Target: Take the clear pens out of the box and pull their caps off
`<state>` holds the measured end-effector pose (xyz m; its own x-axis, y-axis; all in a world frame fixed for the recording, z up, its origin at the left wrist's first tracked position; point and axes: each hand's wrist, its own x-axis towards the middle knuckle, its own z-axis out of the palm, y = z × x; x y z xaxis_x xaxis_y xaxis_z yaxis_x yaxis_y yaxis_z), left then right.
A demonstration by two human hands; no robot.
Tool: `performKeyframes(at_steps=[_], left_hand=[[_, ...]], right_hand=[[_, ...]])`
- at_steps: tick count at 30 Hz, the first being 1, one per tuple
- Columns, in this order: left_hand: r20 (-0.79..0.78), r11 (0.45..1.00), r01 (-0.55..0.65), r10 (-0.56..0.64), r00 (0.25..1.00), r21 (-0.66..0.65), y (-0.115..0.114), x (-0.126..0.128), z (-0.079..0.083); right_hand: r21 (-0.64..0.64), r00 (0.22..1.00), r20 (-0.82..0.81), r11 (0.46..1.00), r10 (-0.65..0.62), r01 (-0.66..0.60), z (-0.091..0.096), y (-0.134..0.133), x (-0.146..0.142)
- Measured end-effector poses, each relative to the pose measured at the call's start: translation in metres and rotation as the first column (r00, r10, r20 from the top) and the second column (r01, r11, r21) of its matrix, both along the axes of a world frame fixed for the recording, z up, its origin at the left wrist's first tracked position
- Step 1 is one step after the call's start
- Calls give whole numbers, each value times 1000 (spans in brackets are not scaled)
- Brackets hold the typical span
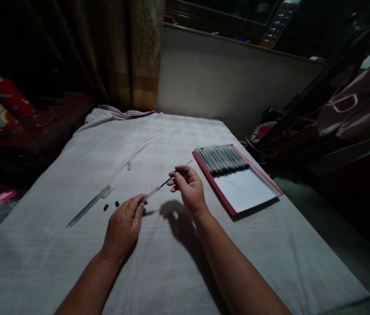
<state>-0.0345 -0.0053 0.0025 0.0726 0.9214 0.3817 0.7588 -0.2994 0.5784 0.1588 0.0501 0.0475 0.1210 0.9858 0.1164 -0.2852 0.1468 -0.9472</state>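
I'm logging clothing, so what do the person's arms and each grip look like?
The left forearm and right forearm are bare, no sleeve in view. The left grip and right grip are ungloved human hands; no watch or bracelet shows at either wrist.

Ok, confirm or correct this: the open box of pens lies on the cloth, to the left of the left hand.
Wrong side: the head view shows the open box of pens to the right of the right hand, lying on the cloth.

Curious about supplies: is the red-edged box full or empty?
Partly full: the box holds slim sticks farther off; white surface shows nearer.
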Motion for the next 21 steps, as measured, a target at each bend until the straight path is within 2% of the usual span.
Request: performKeyframes(at_steps=[4,6,8,10,12,14,16,19,21], left_hand=[[30,998,-22,20,999,62,-1,-2,6],[71,990,-96,90,993,100,-1,-6,12],[126,970,-219,205,971,108,-1,-14,17],[180,932,-348,327,928,98,0,-22,21],[216,898,-430,402,890,99,3,-30,23],[237,877,-466,430,871,121,6,-35,22],[243,870,-468,425,872,156,8,-38,22],[227,874,-433,385,895,223,9,-40,23],[214,877,-401,352,911,267,9,-40,24]], right_hand=[[-54,969,135,978,205,-199,-4,-5,-13],[-42,907,281,948,314,-316,-6,-6,-21],[-29,819,454,925,351,-380,-7,-5,-28],[-42,698,635,917,332,-398,-8,-3,-37],[-75,515,799,900,312,-429,-8,0,-48],[-102,316,908,876,276,-471,-8,0,-61],[-110,165,962,860,219,-498,-8,-1,-76],[-101,31,990,852,136,-514,-7,-4,-95],[-101,-19,994,849,106,-519,-7,-6,-104]])
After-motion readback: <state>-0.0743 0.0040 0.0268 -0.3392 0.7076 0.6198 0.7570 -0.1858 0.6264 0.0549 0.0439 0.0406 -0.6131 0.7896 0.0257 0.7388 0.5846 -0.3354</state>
